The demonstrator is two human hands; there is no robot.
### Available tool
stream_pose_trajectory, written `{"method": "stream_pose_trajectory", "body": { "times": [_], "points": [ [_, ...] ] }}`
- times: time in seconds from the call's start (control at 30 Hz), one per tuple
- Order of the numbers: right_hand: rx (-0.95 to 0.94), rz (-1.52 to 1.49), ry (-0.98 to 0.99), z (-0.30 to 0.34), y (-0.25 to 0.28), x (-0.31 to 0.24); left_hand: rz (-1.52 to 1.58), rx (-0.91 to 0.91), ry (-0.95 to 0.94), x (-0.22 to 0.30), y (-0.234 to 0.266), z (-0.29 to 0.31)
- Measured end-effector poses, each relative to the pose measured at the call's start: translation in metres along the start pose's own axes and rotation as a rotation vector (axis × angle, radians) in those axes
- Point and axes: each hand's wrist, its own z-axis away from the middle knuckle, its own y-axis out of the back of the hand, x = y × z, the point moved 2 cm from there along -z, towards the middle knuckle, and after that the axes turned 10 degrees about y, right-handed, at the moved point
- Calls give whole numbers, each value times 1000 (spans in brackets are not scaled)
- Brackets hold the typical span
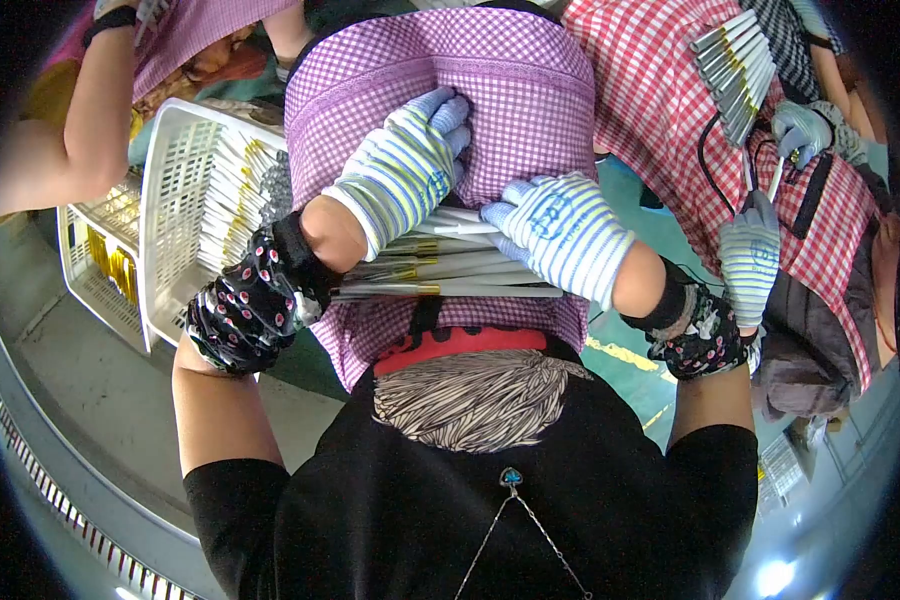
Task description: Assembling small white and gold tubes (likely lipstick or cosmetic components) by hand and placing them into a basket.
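My left hand (407, 165), in a blue, yellow and white striped glove, is closed above the checked purple apron (515, 80). What its curled fingers hold, if anything, is hidden. Lower and to the right, my right hand (562, 232), gloved alike, is closed around the end of a thin white rod (462, 229). Across my lap lies a bundle of similar white rods with gold bands (470, 270), below both hands. Some of them have dark or silvery sections. My wrists and forearms partly cover the bundle.
On the left, a white plastic basket (155, 215) holds many banded white rods; gold pieces (110, 262) fill another beside it. At right, a co-worker's gloved hands (750, 245) work under a fanned rod bundle (735, 75). Another person's arm (98, 110) shows at upper left.
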Motion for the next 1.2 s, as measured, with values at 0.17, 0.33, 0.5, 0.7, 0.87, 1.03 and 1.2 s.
{"method": "stream_pose_trajectory", "body": {
  "times": [0.17, 0.33, 0.5, 0.7, 0.87, 1.03, 1.2],
  "points": [
    [197, -35, -19, 10, 5, 8, 133, 110, 183, 0, -27, 2],
    [374, -204, -118, 16, 12, 14, 125, 129, 248, 0, -14, 0],
    [733, -217, 8, 16, 12, 17, 340, 196, 227, 0, -1, 9],
    [771, -364, -47, 25, 12, 20, -9, 68, 68, 1, 15, 16],
    [816, -320, -57, 32, 10, 18, 132, 296, 192, -18, 66, 59],
    [756, -242, -4, 29, 15, 11, 518, 301, 291, -27, 77, 81],
    [801, -246, 19, 27, 13, 9, 554, 338, 328, -24, 76, 89]
  ]
}}
